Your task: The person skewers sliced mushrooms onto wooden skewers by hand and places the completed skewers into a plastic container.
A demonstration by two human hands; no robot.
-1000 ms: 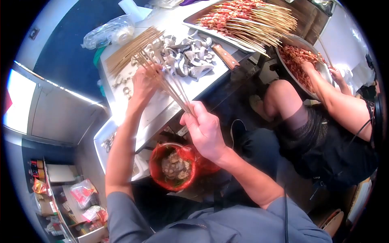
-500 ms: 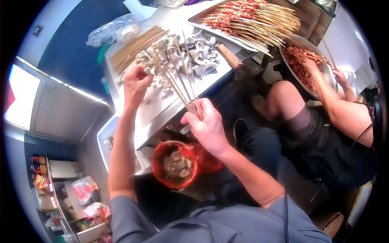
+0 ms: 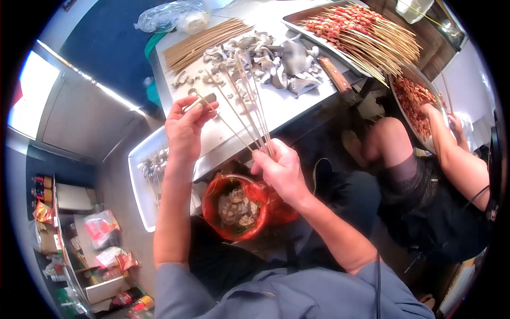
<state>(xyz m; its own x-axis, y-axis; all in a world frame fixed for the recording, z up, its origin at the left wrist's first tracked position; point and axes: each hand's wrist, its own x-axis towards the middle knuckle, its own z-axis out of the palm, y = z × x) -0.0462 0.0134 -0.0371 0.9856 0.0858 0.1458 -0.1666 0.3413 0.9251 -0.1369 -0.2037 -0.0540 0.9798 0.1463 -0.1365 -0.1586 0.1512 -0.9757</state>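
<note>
My left hand pinches a piece of oyster mushroom above the near left part of the white board. The tip of one bamboo skewer meets this piece; whether it passes right through is unclear. Fanned out from my right hand, several thin bamboo skewers point up and away from me, gripped near their lower ends. Beyond them lies a pile of grey-white oyster mushroom pieces. A stack of bare skewers rests behind the pile, and a wooden knife handle lies to its right.
A metal tray of skewered meat stands at the back right. At right, another person's hands work in a large bowl of meat. Below the table sits a red-lined bucket. A white bin with mushroom skewers is at left.
My left hand has come back from the pile with a mushroom piece and meets a skewer tip. My view has shifted, revealing more of the white bin. My right hand keeps its skewers.
</note>
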